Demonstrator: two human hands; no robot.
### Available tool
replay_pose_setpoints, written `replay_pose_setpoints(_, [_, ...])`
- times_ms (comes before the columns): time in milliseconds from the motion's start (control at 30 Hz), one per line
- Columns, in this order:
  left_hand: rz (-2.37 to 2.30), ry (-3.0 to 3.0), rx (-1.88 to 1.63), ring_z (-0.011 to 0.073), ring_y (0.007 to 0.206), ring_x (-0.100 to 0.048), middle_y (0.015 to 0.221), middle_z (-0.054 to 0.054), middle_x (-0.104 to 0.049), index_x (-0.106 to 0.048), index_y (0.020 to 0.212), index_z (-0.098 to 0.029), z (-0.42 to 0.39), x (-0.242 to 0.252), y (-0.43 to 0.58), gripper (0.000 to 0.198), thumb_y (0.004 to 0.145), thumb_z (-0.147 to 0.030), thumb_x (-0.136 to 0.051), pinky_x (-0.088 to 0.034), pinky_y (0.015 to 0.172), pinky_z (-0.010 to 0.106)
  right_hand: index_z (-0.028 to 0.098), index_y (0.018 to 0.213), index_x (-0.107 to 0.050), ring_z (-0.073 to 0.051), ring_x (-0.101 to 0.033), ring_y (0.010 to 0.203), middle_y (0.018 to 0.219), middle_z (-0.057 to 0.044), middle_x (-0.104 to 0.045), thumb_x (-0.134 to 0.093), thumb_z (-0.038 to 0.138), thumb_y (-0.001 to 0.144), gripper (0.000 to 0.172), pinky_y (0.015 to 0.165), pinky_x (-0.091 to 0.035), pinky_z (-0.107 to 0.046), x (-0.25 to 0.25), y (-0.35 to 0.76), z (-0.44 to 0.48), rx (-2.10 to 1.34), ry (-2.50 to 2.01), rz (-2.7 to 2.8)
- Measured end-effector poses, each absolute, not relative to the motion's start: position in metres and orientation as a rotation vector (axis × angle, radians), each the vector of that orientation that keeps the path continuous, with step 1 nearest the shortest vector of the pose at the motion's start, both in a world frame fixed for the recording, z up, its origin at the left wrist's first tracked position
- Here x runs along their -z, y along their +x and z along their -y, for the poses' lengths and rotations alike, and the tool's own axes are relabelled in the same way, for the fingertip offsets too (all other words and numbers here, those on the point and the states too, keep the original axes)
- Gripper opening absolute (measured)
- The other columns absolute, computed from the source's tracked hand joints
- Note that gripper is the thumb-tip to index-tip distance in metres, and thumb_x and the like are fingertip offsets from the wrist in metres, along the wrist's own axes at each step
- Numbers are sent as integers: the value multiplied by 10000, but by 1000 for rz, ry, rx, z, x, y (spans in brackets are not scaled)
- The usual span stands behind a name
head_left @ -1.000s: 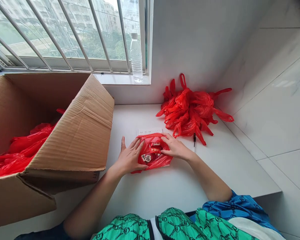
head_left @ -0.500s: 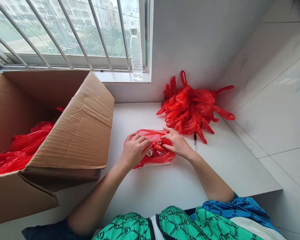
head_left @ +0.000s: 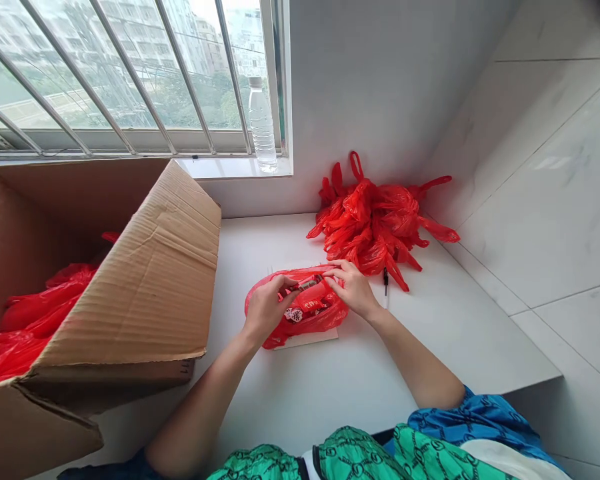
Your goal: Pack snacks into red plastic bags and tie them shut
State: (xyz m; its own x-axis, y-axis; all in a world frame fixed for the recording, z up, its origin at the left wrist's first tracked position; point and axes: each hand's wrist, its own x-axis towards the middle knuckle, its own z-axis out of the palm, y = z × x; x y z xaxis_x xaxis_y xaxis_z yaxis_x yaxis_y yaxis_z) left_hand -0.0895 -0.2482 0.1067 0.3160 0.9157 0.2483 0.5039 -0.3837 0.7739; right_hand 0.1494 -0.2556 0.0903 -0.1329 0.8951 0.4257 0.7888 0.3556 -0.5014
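A red plastic bag [head_left: 330, 320] lies opened out on the white table, with small red wrapped packets [head_left: 312, 305] inside it. Between my hands is a small dark, shiny wrapped piece [head_left: 309, 284], held just above the packets. My left hand [head_left: 270, 303] pinches its left end. My right hand [head_left: 353, 287] is at the other end, thumb and fingers closed around its tip. Under the bag, the edge of a pale sheet or booklet [head_left: 313, 339] shows.
A large open cardboard box [head_left: 135, 287] with red bags [head_left: 55, 293] inside stands at the left. Knotted red bags [head_left: 380, 213] are heaped behind, near a pen [head_left: 386, 283]. A water bottle [head_left: 263, 130] stands on the window sill.
The small dark piece is now raised between both hands, whose fingers have closed on it. Before, they were spread over the bag. The view has shifted slightly.
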Motion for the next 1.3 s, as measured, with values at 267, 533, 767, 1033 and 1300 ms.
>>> replay_pose_setpoints(267, [-943,1209,-1028,131,686,-616,818,34,-708,-650,938,-163,273,-123,-90,320,772,-392,-799,-452,576,221,233,1131,-661,-192,-649,864,981,-44,-710,-531,483,975,322,770,-531,-327,-128,107,287,-745,-1182,1534])
replay_pose_setpoints(533, [-872,1192,-945,140,702,-643,834,56,-730,-655,936,-150,280,-122,-86,343,761,-400,-811,-513,648,254,199,926,-672,-100,-520,539,700,21,-608,-634,556,883,361,475,-420,-223,-119,89,283,-1213,-1055,1246])
replay_pose_setpoints(767, [-869,1282,-908,172,752,-692,1016,113,-751,-648,975,-141,277,-118,-87,382,792,-454,-768,-550,679,282,196,859,-656,-121,-573,576,702,6,-624,-587,577,901,390,495,-451,-231,-115,95,281,-1208,-1104,1280])
replay_pose_setpoints(1033, [-1463,2315,-619,217,774,-692,885,22,-765,-718,1017,-276,266,-111,-117,252,948,-341,-484,-475,671,294,224,893,-672,-174,-598,726,796,-30,-644,-492,443,995,301,691,-492,-297,-116,110,283,-464,-1349,1695])
replay_pose_setpoints(1300, [-1327,2574,-266,228,860,-682,1010,45,-686,-691,1068,-246,268,-101,-117,252,824,-307,-672,-459,808,348,226,1057,-652,-176,-663,843,988,-36,-712,-569,250,959,131,708,-471,-274,-109,109,286,-374,-1435,2220])
